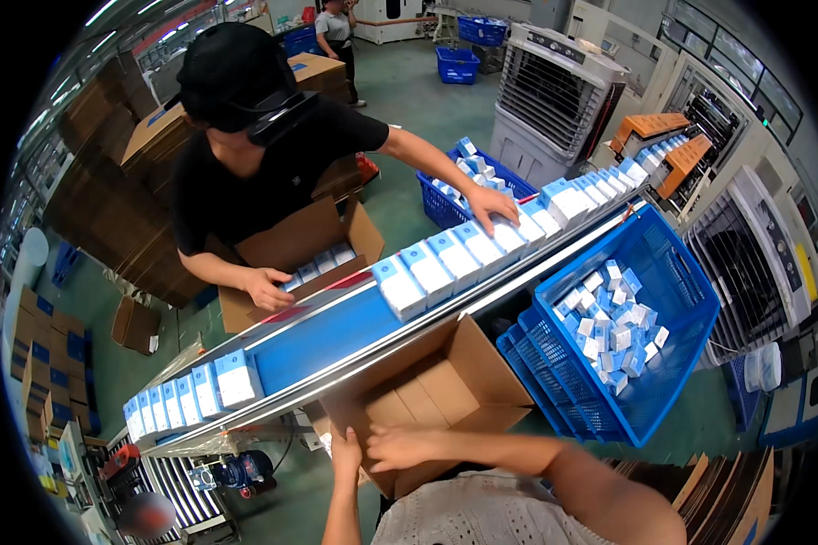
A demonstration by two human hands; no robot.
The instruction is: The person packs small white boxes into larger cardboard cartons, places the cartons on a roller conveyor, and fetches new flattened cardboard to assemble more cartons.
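Observation:
In front of me is an open cardboard box (424, 392) with nothing seen inside it, tilted against the near side of the conveyor. My left hand (344, 456) is closed on the box's left edge, its fingers pointing up along the cardboard. Just right of it, my right hand (402, 447) has bent fingers at the same near left corner, closed on the cardboard edge; its fingertips are partly hard to make out. On the blue conveyor belt (314, 334) stand rows of white-and-blue small cartons (454, 258), with another group of cartons (194, 392) farther left.
Across the belt a co-worker's hand (493, 207) rests on the cartons; the other hand (270, 289) is at a partly filled box (314, 238). Right of my box stands a blue crate (677, 263) holding loose cartons. Flat cardboard (723, 495) stands lower right; an air cooler (554, 100) stands behind.

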